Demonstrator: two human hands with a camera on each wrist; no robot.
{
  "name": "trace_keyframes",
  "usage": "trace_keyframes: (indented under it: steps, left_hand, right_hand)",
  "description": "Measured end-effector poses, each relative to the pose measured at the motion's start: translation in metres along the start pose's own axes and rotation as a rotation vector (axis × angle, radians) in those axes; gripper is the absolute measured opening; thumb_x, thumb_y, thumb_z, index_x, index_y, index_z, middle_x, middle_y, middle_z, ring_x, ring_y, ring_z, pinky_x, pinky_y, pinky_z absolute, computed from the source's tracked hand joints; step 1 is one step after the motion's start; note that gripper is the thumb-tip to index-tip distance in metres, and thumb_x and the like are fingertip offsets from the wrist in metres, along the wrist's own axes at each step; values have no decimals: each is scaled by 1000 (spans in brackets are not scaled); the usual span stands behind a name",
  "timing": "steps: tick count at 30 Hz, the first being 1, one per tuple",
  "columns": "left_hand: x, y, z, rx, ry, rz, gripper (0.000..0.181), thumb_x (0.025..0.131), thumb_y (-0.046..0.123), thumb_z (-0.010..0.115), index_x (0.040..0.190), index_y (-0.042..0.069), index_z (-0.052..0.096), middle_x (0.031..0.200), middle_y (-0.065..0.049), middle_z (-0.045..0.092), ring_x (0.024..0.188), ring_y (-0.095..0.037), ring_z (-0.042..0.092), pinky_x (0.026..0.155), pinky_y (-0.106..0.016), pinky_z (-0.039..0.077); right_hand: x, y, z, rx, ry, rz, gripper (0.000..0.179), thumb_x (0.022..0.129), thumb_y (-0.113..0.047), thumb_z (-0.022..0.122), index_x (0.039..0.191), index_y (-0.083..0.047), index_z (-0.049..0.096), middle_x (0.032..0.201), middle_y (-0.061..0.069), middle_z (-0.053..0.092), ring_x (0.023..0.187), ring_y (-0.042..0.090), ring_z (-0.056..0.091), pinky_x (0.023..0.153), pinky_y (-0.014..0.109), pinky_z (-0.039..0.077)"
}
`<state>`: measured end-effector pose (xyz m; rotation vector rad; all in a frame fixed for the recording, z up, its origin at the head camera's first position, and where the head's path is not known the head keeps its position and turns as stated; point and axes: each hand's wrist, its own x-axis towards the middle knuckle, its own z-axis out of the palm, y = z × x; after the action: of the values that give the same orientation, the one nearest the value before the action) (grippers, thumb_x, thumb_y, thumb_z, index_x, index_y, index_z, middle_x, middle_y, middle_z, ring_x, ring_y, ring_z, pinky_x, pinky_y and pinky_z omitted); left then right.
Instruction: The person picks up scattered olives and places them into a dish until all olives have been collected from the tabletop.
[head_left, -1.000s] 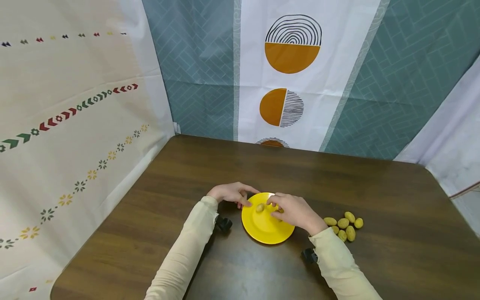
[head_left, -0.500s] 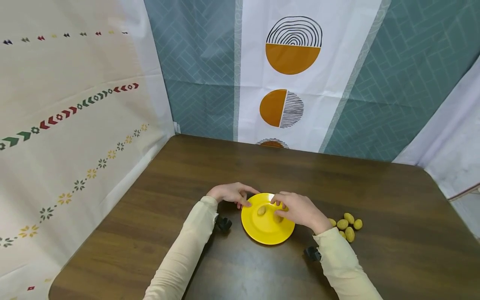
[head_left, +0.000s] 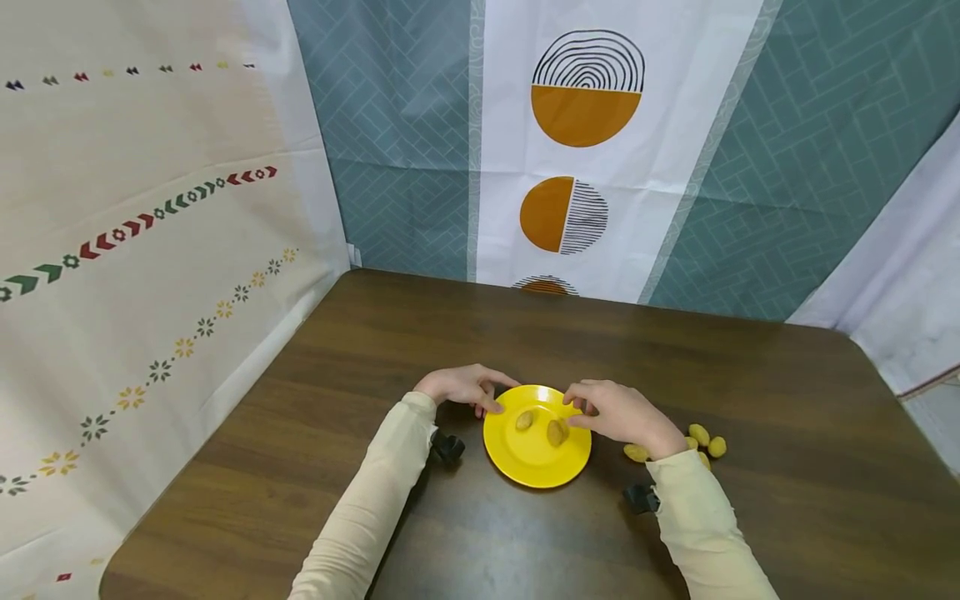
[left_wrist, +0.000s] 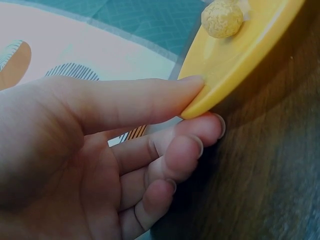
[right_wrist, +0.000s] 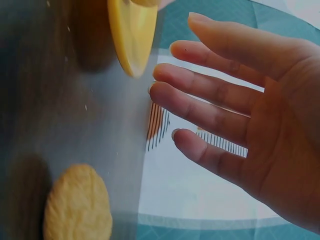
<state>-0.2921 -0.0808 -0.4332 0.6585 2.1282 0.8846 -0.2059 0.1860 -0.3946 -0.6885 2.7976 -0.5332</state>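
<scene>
A yellow plate [head_left: 536,467] lies on the table with two small, yellow-brown, potato-like ovals on it. One potato [head_left: 524,420] sits left of centre, the other potato [head_left: 557,432] to its right. My left hand [head_left: 467,388] pinches the plate's left rim; the left wrist view shows the thumb [left_wrist: 145,102] on top and fingers below. Over the plate's right edge is my right hand [head_left: 618,412], close beside the second potato. In the right wrist view, its relaxed fingers [right_wrist: 200,105] hold nothing.
More potatoes [head_left: 699,434] lie on the brown table [head_left: 450,325] right of the plate, partly hidden by the right forearm. One of them [head_left: 636,452] is close to the right wrist. Patterned cloths [head_left: 405,167] hang behind and to the left.
My right hand has drawn back rightward from the right potato, which now shows plainly on the plate. The left potato has shifted slightly right. My left hand keeps its place on the rim.
</scene>
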Motion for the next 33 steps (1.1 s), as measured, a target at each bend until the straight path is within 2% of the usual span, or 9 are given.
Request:
trace_keyframes:
  steps: [10, 18, 26, 33]
  left_hand:
    - [3, -2, -1, -7, 7, 4, 54, 90, 18, 68, 141, 19, 51, 69, 0, 57, 62, -13, 55, 68, -21, 49]
    - [2, -2, -1, -2, 1, -3, 54, 89, 19, 69, 141, 20, 52, 70, -1, 58, 63, -13, 55, 69, -21, 49]
    - [2, 0, -2, -6, 11, 3, 54, 89, 19, 68, 141, 20, 52, 69, -1, 58, 62, -14, 55, 69, -22, 49]
    - [1, 0, 0, -4, 5, -3, 53, 90, 19, 68, 140, 20, 52, 69, -1, 58, 62, -14, 55, 70, -22, 49]
  right_hand:
    - [-9, 20, -14, -4, -3, 26, 26, 88, -21, 70, 112, -11, 65, 101, 4, 66, 90, 22, 62, 76, 36, 55]
    - [-16, 35, -18, 10, -57, 64, 32, 86, -19, 73, 114, -6, 64, 107, 11, 66, 93, 25, 61, 77, 37, 55]
    - [-21, 46, -24, 23, -76, 79, 34, 84, -14, 74, 114, -3, 63, 107, 14, 65, 94, 29, 60, 78, 40, 55]
    - [-30, 60, -25, 37, -103, 147, 36, 83, -14, 75, 113, -2, 62, 106, 15, 64, 95, 32, 60, 79, 42, 54]
